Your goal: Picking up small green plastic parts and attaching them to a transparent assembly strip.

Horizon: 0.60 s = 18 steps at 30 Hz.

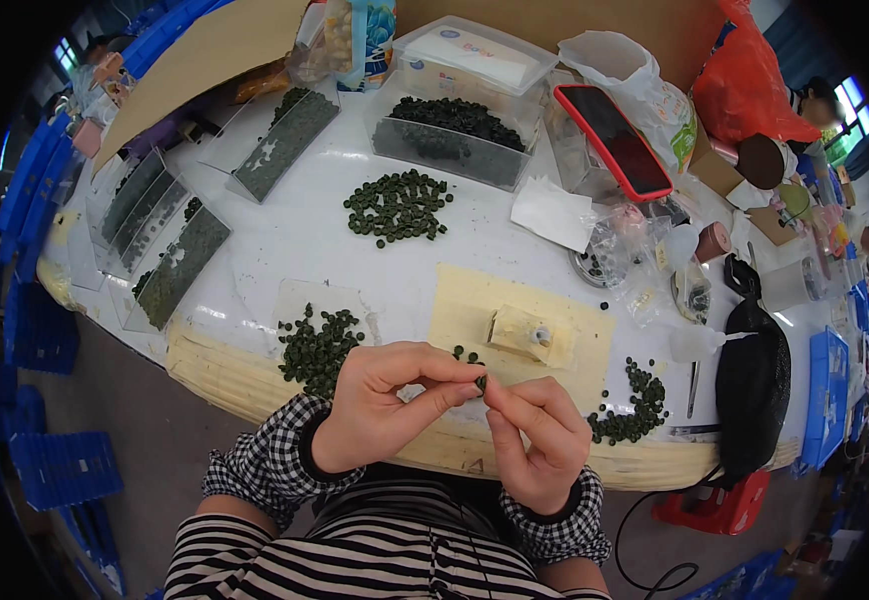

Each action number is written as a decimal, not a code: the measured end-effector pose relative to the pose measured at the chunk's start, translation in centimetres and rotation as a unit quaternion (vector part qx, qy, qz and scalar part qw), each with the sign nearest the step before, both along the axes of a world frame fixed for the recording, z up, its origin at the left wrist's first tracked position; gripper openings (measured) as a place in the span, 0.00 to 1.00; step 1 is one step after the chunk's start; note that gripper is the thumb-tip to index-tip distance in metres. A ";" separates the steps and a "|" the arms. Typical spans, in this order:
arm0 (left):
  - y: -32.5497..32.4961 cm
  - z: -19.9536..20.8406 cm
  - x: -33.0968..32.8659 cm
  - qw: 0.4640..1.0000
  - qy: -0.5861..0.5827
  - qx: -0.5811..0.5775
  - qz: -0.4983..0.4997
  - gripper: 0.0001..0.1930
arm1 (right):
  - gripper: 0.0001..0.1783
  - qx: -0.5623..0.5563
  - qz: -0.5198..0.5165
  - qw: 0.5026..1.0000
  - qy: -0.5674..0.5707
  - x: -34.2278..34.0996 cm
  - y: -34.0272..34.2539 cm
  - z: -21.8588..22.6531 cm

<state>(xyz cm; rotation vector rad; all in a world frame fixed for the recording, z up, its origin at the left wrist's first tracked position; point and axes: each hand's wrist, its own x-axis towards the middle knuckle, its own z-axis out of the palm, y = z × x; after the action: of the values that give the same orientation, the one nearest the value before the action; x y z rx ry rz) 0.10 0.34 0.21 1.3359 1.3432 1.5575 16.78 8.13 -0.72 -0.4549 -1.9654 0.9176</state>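
At a white table (485,238), the left hand (383,402) pinches a small green piece (482,384), just left of the loosely parted right hand (543,440).

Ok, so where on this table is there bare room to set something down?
The roomiest bare patch of white tabletop lies between the clear tray on the left and the middle green pile; another runs from that pile down toward the yellow sheet. It's crowded on the right, around the red-cased phone and black pouch.
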 end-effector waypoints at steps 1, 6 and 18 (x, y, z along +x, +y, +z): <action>0.1 0.0 -0.2 0.999 0.045 0.025 0.005 0.10 | 0.20 0.001 0.006 1.000 0.003 0.0 0.0 0.0; 0.4 0.1 0.1 0.978 0.172 0.107 0.043 0.10 | 0.20 -0.023 0.036 0.999 0.014 0.3 0.4 -0.3; -0.1 0.0 -0.4 0.999 -0.005 0.001 -0.041 0.08 | 0.19 0.034 0.003 0.999 0.010 0.0 -0.1 -0.1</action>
<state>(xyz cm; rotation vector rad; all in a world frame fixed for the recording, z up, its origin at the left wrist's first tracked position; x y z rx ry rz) -0.32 0.23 0.16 1.3658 1.2650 1.5081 16.80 8.01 -0.81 -0.3998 -1.9737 0.8542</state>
